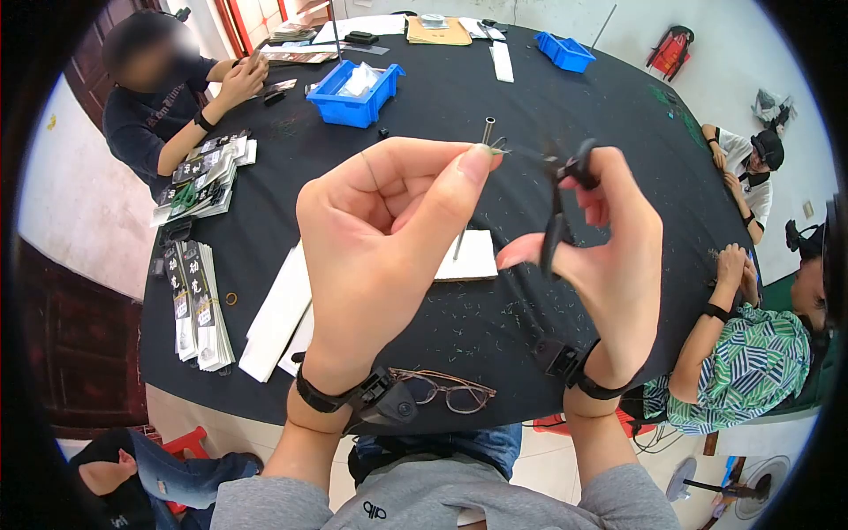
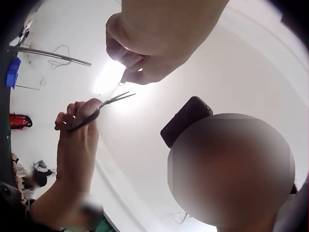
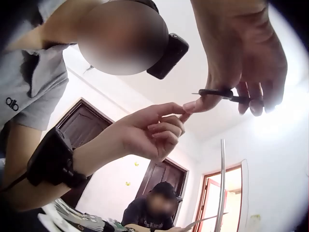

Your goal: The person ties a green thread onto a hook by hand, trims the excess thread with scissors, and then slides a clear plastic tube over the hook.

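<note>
My left hand (image 1: 380, 252) pinches a small hook-like wire piece (image 1: 501, 144) with a bit of green thread between thumb and forefinger; its exact kind is too small to tell. To the right, my right hand (image 1: 623, 243) holds black-handled scissors (image 1: 556, 231), fingers and thumb at the handle loops. In the left wrist view the scissors' blades (image 2: 120, 97) are slightly spread, just below the pinched piece and apart from it. A thin metal rod (image 1: 488, 129) rises from a white block (image 1: 473, 256) and passes behind my left hand.
Green thread clippings (image 1: 459, 331) lie scattered on the black tablecloth (image 1: 424, 97). Eyeglasses (image 1: 455, 395) rest at the near edge. White strips (image 1: 276, 318) and printed packets (image 1: 199, 305) are at left. Blue baskets (image 1: 353, 102) stand farther back; other people sit around the table.
</note>
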{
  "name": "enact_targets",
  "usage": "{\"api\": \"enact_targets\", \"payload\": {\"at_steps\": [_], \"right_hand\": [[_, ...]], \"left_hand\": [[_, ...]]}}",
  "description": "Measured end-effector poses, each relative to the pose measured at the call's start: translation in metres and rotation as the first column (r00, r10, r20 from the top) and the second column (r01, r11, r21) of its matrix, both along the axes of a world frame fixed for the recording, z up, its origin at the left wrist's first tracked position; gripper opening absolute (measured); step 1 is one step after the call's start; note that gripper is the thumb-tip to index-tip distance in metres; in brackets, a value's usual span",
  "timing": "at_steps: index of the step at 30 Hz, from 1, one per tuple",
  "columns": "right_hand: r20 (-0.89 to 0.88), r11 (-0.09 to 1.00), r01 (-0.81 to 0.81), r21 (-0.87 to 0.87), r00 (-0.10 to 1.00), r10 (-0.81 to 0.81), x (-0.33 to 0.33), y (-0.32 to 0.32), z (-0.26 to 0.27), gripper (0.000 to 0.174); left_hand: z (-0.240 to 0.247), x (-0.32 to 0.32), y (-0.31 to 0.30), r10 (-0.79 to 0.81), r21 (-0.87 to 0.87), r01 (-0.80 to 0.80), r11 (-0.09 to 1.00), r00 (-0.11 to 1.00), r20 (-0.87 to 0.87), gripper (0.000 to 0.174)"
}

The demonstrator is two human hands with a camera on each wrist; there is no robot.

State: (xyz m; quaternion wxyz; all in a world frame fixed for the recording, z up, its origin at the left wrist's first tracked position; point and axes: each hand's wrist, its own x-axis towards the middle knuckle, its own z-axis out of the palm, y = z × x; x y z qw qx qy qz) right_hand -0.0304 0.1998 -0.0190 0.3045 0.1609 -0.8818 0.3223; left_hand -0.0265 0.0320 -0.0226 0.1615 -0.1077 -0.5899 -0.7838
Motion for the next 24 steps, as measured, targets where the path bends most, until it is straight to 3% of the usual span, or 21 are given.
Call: {"api": "enact_targets", "payload": {"at_steps": [4,24], "right_hand": [[-0.065,0.997,-0.011,0.080,0.998,0.016,0.001,-0.006,-0.005,0.067],[-0.065,0.993,0.101,0.058,0.993,-0.097,0.006,-0.012,-0.004,0.053]], "left_hand": [[-0.003,0.000,0.002,0.047,-0.014,-0.048,0.999,0.998,-0.040,0.013],[-0.005,0.002,0.001,0.046,-0.060,-0.050,0.997,0.996,-0.074,0.013]]}}
